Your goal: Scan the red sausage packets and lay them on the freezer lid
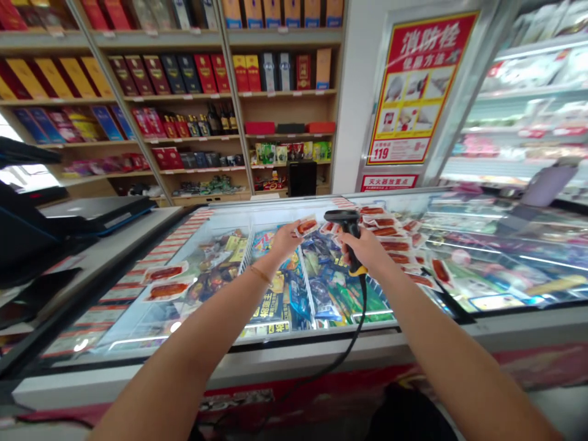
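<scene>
My left hand (287, 236) pinches the edge of a clear sealed sausage pack (307, 226) above the freezer's glass top. A black corded barcode scanner (350, 229) is gripped by its handle in my right hand (362, 248), its head turned left toward the pack. The fingers wrap round the handle and are partly hidden. Several more sausage packs (394, 239) lie in a spread just right of the scanner. Two others (168, 290) rest on the glass at the left. The scanner's cable (353, 343) hangs over the freezer's front edge.
The chest freezer (321, 349) holds bagged frozen goods behind glass and wire dividers. Dark checkout equipment (92, 214) stands at the left. A purple bottle (549, 184) stands at the right. Wooden shelves (184, 98) with boxed goods line the back, beside a red fire-hydrant poster (420, 92).
</scene>
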A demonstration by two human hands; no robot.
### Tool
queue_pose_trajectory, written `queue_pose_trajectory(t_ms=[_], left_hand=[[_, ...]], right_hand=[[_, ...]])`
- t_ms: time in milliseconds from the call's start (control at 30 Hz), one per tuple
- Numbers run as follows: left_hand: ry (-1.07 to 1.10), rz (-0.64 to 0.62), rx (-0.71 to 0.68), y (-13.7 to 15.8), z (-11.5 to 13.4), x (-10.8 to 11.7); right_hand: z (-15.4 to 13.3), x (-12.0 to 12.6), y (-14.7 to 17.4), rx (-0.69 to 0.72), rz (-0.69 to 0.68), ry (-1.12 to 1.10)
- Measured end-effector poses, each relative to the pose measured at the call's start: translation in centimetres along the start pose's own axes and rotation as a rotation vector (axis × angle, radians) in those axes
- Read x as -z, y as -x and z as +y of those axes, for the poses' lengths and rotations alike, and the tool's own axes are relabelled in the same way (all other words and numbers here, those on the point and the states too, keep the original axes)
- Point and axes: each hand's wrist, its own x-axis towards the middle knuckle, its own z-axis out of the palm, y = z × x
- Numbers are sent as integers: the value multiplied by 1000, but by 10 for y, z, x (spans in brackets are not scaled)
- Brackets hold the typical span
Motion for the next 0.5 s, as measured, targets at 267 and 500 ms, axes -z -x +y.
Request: queue_pose_trajectory(t_ms=[267, 500], left_hand=[[-74, -163, -32, -40, 65, -104], [-301, -163, -38, -32, 57, -87]], right_hand=[[9, 79, -14, 16, 162, 9], [18, 63, -10, -29, 145, 41]])
